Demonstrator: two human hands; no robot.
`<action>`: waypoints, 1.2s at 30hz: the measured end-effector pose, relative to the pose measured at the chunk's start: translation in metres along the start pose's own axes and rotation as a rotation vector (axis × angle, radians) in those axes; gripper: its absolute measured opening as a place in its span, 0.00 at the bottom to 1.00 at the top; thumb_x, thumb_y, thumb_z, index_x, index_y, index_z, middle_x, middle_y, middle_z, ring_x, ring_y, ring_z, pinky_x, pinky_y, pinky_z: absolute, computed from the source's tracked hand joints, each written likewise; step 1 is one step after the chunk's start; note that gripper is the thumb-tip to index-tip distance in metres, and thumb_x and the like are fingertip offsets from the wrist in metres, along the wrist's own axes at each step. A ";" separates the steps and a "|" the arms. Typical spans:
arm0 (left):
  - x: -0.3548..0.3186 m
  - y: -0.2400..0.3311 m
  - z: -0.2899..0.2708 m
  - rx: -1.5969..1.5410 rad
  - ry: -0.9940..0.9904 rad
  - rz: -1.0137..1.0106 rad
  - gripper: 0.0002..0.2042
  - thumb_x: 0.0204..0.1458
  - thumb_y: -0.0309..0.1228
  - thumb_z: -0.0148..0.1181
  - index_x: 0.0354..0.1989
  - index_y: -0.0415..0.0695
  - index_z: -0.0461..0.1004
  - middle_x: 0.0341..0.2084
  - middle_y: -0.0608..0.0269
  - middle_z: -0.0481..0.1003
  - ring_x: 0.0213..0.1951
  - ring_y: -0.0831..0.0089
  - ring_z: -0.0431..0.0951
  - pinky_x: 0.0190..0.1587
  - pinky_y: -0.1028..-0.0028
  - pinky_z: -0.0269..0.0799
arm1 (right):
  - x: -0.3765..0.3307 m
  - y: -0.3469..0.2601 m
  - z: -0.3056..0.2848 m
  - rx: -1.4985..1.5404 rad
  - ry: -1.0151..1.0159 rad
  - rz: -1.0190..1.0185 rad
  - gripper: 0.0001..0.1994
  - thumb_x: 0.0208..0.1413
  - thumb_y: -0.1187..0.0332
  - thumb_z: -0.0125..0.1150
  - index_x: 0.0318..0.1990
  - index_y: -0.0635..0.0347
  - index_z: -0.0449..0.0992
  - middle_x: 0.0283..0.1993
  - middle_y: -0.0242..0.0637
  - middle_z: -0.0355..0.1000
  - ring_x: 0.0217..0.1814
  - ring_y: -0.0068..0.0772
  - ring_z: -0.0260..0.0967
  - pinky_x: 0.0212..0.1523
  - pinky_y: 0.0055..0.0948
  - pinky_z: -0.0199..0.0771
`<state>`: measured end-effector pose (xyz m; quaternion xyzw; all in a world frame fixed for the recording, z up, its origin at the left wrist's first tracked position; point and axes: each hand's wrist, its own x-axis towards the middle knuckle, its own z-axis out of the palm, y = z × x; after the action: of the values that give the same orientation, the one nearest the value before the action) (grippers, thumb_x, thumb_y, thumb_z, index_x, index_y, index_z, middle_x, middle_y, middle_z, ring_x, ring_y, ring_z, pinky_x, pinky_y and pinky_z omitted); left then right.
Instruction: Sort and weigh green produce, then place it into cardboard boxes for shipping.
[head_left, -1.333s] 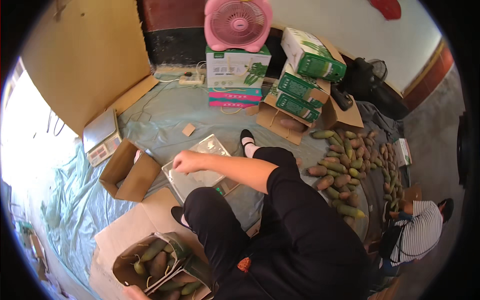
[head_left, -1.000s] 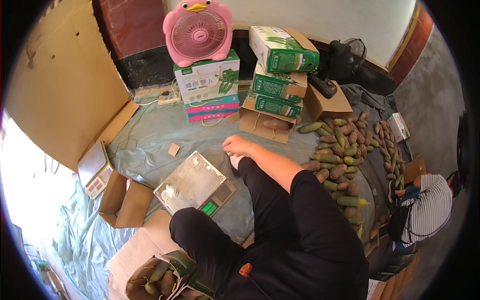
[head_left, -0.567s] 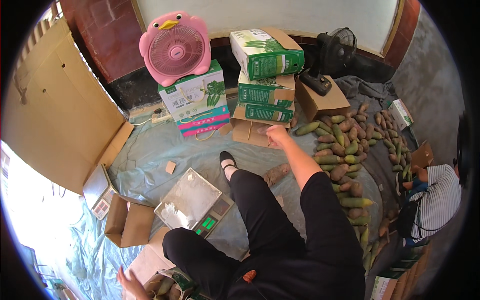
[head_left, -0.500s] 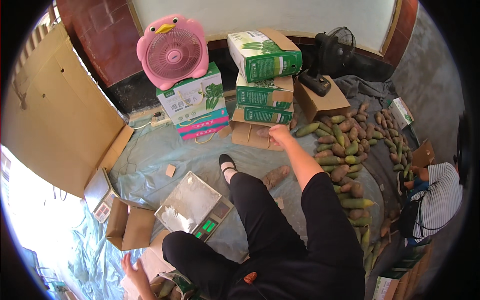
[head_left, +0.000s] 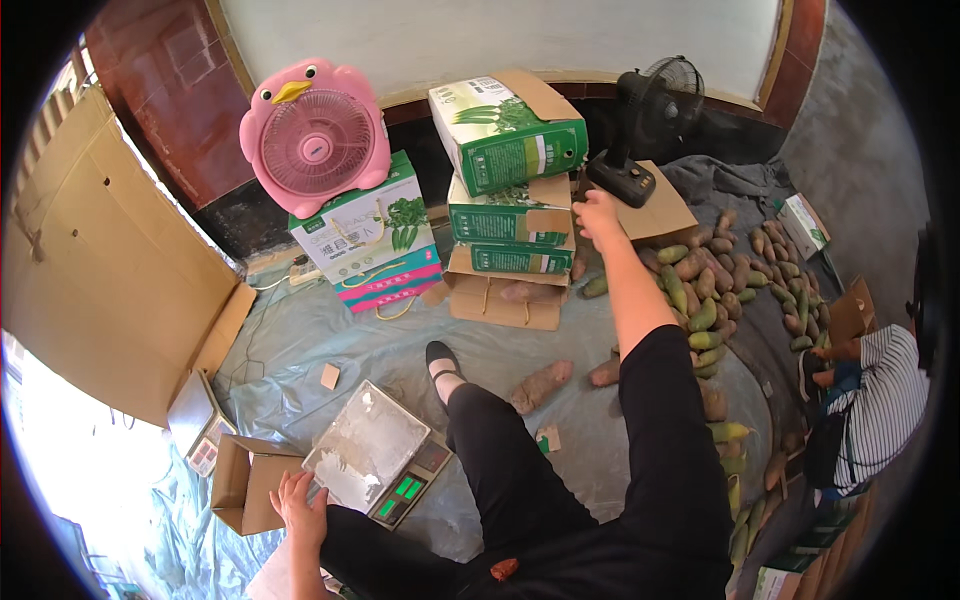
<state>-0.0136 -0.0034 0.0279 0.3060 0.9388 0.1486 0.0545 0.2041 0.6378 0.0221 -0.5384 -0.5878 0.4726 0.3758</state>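
My right hand [head_left: 597, 214] reaches forward to the right side of a stack of green and white cartons [head_left: 508, 208]. Its fingers are loosely bent with nothing visible in them; whether they touch the carton I cannot tell. The black fan [head_left: 640, 130] on a brown box [head_left: 665, 212] is just beyond that hand. At lower left my left hand [head_left: 300, 502] is held with fingers apart, by my knee and the near corner of a flat weighing scale [head_left: 368, 440]. A long reddish root vegetable [head_left: 541, 388] lies on the floor sheet beside my right leg.
Many reddish and green root vegetables [head_left: 712, 290] are heaped on the right. A pink fan [head_left: 318, 140] sits on more cartons [head_left: 368, 232]. An open cardboard box [head_left: 256, 480] and a second scale [head_left: 199, 420] stand left. A person in a striped top [head_left: 885, 400] crouches far right.
My right hand has left the flap of the lowest carton and moved up beside the stack, near the black fan. My left hand has come up from the lower edge to the scale's corner.
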 end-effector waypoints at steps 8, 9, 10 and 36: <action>0.006 0.003 0.001 0.042 -0.006 -0.035 0.19 0.41 0.32 0.63 0.45 0.44 0.74 0.46 0.59 0.72 0.59 0.56 0.61 0.63 0.49 0.39 | 0.072 -0.025 -0.004 -0.103 0.146 -0.233 0.39 0.45 0.66 0.64 0.65 0.55 0.49 0.61 0.45 0.57 0.48 0.40 0.66 0.39 0.42 0.70; 0.006 0.003 0.000 0.046 -0.004 -0.047 0.19 0.41 0.32 0.63 0.45 0.44 0.74 0.46 0.59 0.72 0.59 0.56 0.61 0.63 0.49 0.39 | 0.071 -0.033 -0.003 -0.085 0.166 -0.234 0.42 0.45 0.66 0.65 0.66 0.54 0.46 0.63 0.46 0.55 0.50 0.40 0.65 0.39 0.43 0.70; 0.004 0.004 -0.002 0.049 -0.002 -0.060 0.19 0.41 0.32 0.63 0.45 0.44 0.74 0.46 0.59 0.72 0.59 0.56 0.61 0.63 0.49 0.39 | 0.061 -0.044 0.003 0.017 0.105 -0.191 0.45 0.44 0.66 0.65 0.67 0.53 0.42 0.63 0.45 0.53 0.53 0.40 0.64 0.40 0.41 0.69; -0.007 -0.005 -0.008 0.099 0.026 0.021 0.19 0.43 0.29 0.61 0.46 0.39 0.71 0.46 0.51 0.69 0.57 0.53 0.61 0.61 0.57 0.49 | -0.013 -0.102 0.056 0.479 -0.380 0.053 0.11 0.57 0.65 0.53 0.46 0.56 0.68 0.44 0.37 0.71 0.35 0.36 0.74 0.27 0.29 0.72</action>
<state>-0.0124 -0.0139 0.0341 0.3162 0.9424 0.1065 0.0254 0.1247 0.6189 0.1057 -0.3516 -0.5053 0.6994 0.3631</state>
